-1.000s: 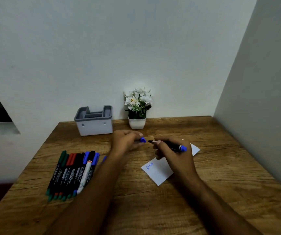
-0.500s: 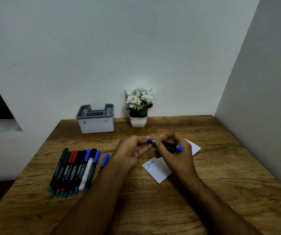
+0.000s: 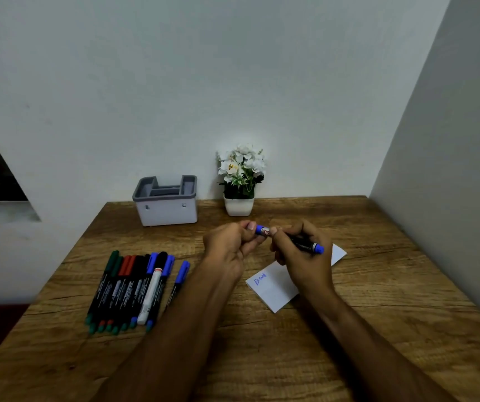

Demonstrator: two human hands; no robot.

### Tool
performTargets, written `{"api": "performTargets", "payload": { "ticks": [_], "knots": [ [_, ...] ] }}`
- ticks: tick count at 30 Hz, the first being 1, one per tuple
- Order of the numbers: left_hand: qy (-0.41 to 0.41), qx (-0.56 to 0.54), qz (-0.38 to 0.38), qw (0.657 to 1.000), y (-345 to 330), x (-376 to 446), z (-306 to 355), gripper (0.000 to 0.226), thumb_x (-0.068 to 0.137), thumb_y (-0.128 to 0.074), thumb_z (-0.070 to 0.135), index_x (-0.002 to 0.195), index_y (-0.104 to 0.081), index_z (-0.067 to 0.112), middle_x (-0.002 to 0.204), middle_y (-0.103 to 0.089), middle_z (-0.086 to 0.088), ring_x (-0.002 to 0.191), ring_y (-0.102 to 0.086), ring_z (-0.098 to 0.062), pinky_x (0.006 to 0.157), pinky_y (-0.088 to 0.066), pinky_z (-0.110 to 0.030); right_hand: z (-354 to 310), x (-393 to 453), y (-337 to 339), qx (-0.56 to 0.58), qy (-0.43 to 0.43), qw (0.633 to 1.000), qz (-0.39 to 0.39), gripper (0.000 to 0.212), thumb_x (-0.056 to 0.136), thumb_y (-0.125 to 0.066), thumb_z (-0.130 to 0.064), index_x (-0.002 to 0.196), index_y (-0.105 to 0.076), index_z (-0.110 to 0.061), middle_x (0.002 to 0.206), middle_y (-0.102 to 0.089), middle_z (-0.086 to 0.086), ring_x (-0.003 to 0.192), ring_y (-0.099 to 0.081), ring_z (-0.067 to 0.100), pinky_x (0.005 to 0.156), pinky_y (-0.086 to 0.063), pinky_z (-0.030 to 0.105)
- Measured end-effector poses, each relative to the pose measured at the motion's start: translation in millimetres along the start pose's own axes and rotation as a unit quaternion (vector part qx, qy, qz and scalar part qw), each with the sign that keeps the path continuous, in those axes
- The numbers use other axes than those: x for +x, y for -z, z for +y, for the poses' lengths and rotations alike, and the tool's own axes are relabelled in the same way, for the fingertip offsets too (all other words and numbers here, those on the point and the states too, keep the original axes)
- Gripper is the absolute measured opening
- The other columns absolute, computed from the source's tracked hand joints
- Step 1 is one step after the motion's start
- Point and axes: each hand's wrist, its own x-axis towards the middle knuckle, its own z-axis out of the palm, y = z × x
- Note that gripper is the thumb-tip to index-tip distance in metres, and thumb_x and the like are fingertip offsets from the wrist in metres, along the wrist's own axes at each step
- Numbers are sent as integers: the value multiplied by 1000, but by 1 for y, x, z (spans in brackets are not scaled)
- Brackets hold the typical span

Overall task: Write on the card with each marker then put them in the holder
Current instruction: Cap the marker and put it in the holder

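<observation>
A blue marker lies across my right hand, which grips its black barrel above the white card. My left hand pinches the marker's blue cap at the tip end, and the cap sits on the marker. The card lies on the wooden table and carries a short word in blue ink near its left corner. A grey and white holder stands at the back left against the wall. Several capped markers in green, red, black and blue lie side by side at the left.
A small white pot of white flowers stands at the back, right of the holder. A wall closes off the table's right side and another runs behind it. The table's left edge drops off beside the row of markers.
The cap in my left hand was apart from the marker's bare tip; my hands came together and the cap now sits on the tip.
</observation>
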Motion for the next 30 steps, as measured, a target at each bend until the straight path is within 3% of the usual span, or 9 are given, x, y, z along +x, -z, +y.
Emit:
{"api": "performTargets", "payload": {
  "ticks": [3, 6, 9, 13, 16, 21, 26, 30],
  "knots": [
    [-8, -7, 12, 1000, 0, 0, -1, 26, 85, -53, -21, 108, -62, -11, 97, -67, -16, 84, -70, -27, 57, -60, -26, 3, 4, -7, 21, -10, 1000, 12, 28, 94, -71, -1, 74, -54, 8, 64, -62, 28, 50, -58, 23, 48, -47, 30],
    [-11, -20, 29, 999, 5, 2, -1, 27, 85, -53, -19, 108, -62, -8, 106, -67, -20, 91, -70, -29, 58, -61, -26, 8, 6, -15, 21, -20, 1000, 2, 27, 94, -72, -2, 74, -55, 8, 65, -63, 28, 53, -60, 23, 49, -48, 31],
    [-26, -47, 33, 998, 9, 0, 1, 30, 83, -53, -21, 106, -63, -5, 103, -69, -18, 88, -71, -23, 55, -59, -26, 14, 6, -26, -2, -20, 1000, -19, 22, 92, -77, -10, 77, -63, -3, 69, -68, 20, 60, -64, 29, 54, -52, 37],
    [-96, -33, 65, 993, 14, -3, 13, 26, 81, -57, -22, 94, -64, 0, 94, -70, -20, 83, -72, -27, 61, -61, -30, 11, 2, -35, 21, -40, 997, -59, 10, 92, -78, -16, 94, -73, -7, 84, -74, 17, 71, -68, 24, 61, -57, 40],
    [-188, 1, 102, 977, 22, -4, 31, 28, 79, -64, -20, 100, -67, 0, 96, -71, -19, 84, -74, -27, 69, -62, -34, 12, 3, -35, 41, -71, 994, -71, 18, 93, -75, -9, 110, -77, -7, 96, -78, 16, 77, -71, 22, 68, -61, 37],
    [-330, 133, 104, 929, 34, -2, 49, 37, 75, -77, -9, 106, -67, 8, 92, -75, -9, 86, -74, -15, 70, -59, -24, 23, 21, -56, -148, -11, 982, -113, 31, 88, -77, -2, 118, -77, -10, 102, -80, 2, 89, -74, 9, 82, -60, 29],
    [-410, 330, 103, 844, 49, 6, 70, 34, 77, -82, 13, 109, -72, 11, 91, -75, 0, 84, -70, -5, 80, -60, -29, 8, 46, -99, -259, 86, 951, -144, 26, 86, -80, -11, 111, -80, -18, 99, -80, -7, 86, -69, -1, 76, -54, 14],
    [-495, 408, 90, 762, 50, 7, 102, 27, 79, -81, 10, 105, -76, 5, 92, -75, 0, 73, -61, 11, 70, -48, -2, -5, 73, -137, -265, 133, 946, -133, 15, 86, -76, -6, 99, -80, -12, 90, -81, 2, 81, -73, 10, 76, -61, 27]
  ]
}}
